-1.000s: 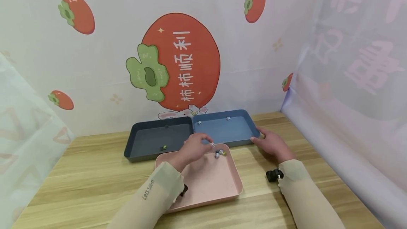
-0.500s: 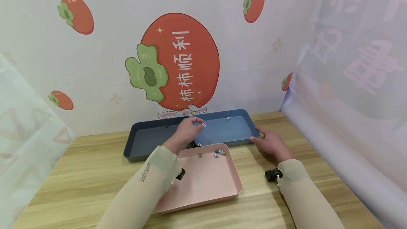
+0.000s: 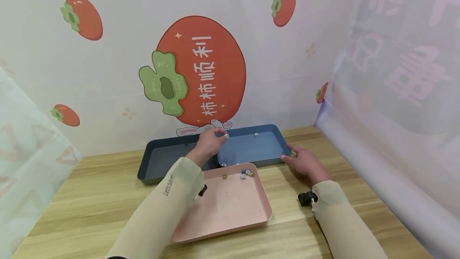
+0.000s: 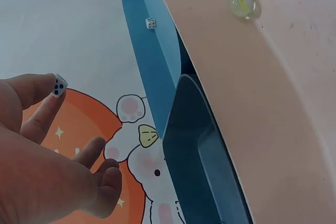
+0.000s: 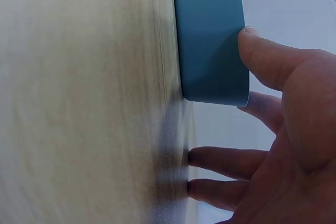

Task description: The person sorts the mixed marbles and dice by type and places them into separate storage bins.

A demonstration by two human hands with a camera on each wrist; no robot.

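My left hand (image 3: pixel 209 144) pinches a white die (image 4: pixel 60 86) between thumb and index finger, the other fingers loosely bent. It is raised over where the dark grey tray (image 3: pixel 143 167) and the blue tray (image 3: pixel 251 147) meet. Another white die (image 3: pixel 256 134) lies near the back of the blue tray. At that tray's front right corner, my right hand (image 3: pixel 305 160) grips the wall, thumb at the rim and index finger around the end. Its lower fingertips (image 5: pixel 197 156) reach down beside the tray. Dice (image 3: pixel 248 172) and marbles (image 3: pixel 225 176) lie along the far side of the pink tray (image 3: pixel 230 211).
The pink tray stands in front of the other two, close to their front walls. A small dark marble (image 3: pixel 186 144) lies at the back of the dark grey tray. Behind the wooden table (image 3: pixel 90 203) hangs a printed cloth (image 3: pixel 118 71); more cloth closes both sides.
My left hand has carried the die from the pink tray's far rim up and back, over the blue tray's left end. The right hand has stayed at the blue tray's corner.
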